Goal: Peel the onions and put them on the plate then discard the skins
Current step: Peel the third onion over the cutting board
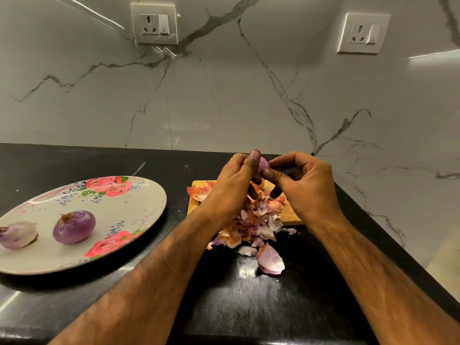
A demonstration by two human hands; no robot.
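Onion number 3 by my count, and we're mid-peel. The left hand (pixel 234 188) has its fingers curled round the small purple onion (pixel 263 166), with the left thumb (pixel 254 156) upright against its near face. The bulb sits between thumb and fingertips, lifted clear of everything. The right hand (pixel 308 188) meets it from the other side, with the right thumb (pixel 271 174) and forefinger closed in a pinch at the onion's right flank. Whether a flap of skin sits in that pinch I cannot tell; it is too small and shadowed. The other right fingers curl loosely behind.

Directly below the fingers lie the skins (pixel 251 227), a heap of orange and pink scraps spilling off the wooden cutting board (pixel 292 216) onto the black counter (pixel 249 307), toward the wrists. Well out past the left knuckles, the floral plate (pixel 159 207) carries 2 more: a darker purple onion (pixel 74 227) and a paler onion (pixel 18 234), near each other but apart.

My read: 2 down, this one part stripped, and the skins not yet discarded. To do it well, grip firmly with the left and turn the bulb a little for each pull, so the right pinch meets a fresh edge. Catch only the dry layer, near root or tip, and draw it along the curve, not straight out, or it tears into crumbs. Work over the heap so scraps fall in 1 place.
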